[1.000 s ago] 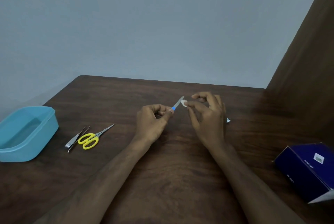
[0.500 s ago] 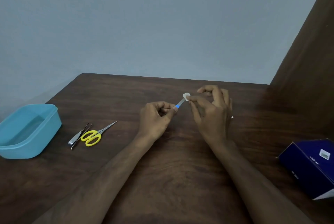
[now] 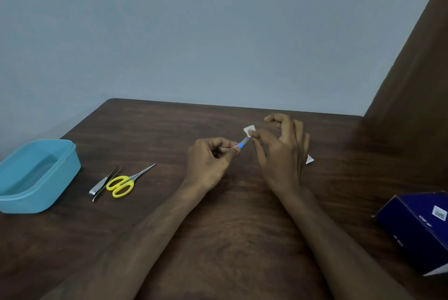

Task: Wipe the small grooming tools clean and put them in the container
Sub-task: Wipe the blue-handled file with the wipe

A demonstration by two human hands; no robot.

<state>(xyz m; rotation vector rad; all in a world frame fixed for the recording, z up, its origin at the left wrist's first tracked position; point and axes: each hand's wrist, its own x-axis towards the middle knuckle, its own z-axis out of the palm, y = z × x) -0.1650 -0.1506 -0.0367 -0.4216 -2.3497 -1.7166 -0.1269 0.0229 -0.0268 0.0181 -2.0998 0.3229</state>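
Bare table [image 3: 218, 239] lies between the scissors [image 3: 126, 182] and blue box [image 3: 417, 229].

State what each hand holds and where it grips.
Left hand pinches the nail file by its blue handle end; right hand pinches a white wipe around its tip.

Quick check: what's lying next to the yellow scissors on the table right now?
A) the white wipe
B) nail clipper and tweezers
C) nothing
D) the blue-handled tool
B: a nail clipper and tweezers lie just left of the yellow scissors.
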